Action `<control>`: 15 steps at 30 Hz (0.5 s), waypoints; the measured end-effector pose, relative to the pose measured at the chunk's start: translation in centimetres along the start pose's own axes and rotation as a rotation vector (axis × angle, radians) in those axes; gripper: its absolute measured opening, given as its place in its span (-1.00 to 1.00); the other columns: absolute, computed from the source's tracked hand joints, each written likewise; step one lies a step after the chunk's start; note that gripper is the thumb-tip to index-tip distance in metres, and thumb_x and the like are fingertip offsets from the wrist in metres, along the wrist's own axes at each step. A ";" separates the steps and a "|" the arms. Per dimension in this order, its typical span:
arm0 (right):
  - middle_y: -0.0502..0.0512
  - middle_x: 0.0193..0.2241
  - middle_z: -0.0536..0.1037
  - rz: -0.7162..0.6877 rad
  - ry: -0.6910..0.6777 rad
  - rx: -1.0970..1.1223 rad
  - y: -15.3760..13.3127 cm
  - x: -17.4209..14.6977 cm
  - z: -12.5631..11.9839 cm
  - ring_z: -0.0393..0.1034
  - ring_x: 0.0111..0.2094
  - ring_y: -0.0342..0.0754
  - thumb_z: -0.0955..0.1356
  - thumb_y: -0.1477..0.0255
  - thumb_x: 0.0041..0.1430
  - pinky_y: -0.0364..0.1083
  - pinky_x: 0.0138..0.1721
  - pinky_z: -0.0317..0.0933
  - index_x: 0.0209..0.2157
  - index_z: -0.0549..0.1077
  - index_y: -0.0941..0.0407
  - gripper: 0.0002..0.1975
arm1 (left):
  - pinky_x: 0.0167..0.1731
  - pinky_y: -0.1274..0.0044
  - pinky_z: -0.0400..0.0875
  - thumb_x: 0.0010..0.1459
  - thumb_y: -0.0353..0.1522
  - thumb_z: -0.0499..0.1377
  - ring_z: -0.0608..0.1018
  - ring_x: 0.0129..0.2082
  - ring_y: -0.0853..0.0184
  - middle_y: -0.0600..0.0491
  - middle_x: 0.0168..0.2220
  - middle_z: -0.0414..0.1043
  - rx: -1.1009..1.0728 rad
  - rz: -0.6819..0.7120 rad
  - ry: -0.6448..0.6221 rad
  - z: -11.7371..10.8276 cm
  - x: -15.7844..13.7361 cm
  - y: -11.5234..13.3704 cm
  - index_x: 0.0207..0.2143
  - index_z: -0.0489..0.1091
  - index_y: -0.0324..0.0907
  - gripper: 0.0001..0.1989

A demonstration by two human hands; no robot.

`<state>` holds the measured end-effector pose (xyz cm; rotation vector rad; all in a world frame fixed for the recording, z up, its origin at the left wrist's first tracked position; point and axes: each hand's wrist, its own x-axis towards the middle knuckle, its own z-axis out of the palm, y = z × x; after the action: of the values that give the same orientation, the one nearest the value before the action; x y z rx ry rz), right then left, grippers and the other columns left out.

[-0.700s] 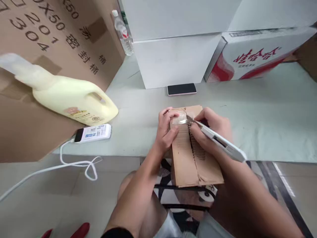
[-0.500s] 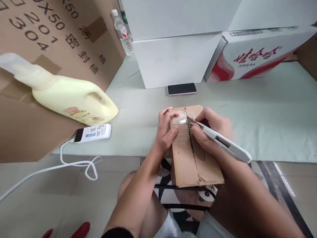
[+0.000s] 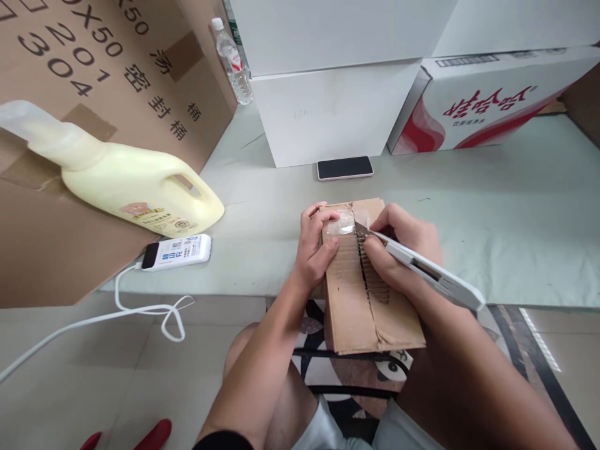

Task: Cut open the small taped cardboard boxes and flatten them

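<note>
Table [image 3: 506,250] covered w/ pale green cloth [image 3: 262,244]. Cardboard box [image 3: 347,306] held at near edge, partly overhanging, seam [image 3: 365,278] up. Box's L side gripped by L hand [image 3: 317,247]; white cutter [image 3: 434,277] grasped in R hand [image 3: 407,240], blade [image 3: 362,229] tip set at seam by clear tape [image 3: 338,224].

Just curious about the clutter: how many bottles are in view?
2: the pale yellow bottle by the large cardboard box; the clear bottle between that box and the white boxes. Something green behind the clear one may be another, partly hidden.
</note>
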<state>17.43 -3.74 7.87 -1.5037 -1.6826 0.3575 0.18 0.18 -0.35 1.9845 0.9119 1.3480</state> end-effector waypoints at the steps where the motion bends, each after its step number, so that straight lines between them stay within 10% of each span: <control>1: -0.13 -0.70 0.30 0.005 -0.003 0.004 0.0 0.0 0.0 0.13 -0.65 -0.15 0.31 0.46 -0.08 -0.12 -0.55 0.03 -0.50 0.22 0.02 -0.88 | 0.31 0.08 0.19 0.34 -0.09 -0.01 0.25 0.33 0.02 -0.11 0.15 0.24 0.008 -0.005 -0.003 0.0 0.0 0.0 0.10 0.29 -0.02 -0.62; 15: -0.10 -0.69 0.27 0.010 -0.050 0.037 -0.2 -0.1 -0.3 0.09 -0.64 -0.15 0.27 0.42 -0.10 -0.11 -0.54 -0.01 -0.54 0.20 0.03 -0.91 | 0.26 0.13 0.23 0.31 -0.09 0.02 0.30 0.24 0.05 -0.09 0.08 0.31 -0.070 -0.035 0.004 0.1 0.1 0.4 0.05 0.31 -0.04 -0.63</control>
<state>17.47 -3.94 8.17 -1.4880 -1.6989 0.4323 0.39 0.02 0.01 1.9056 0.8852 1.3466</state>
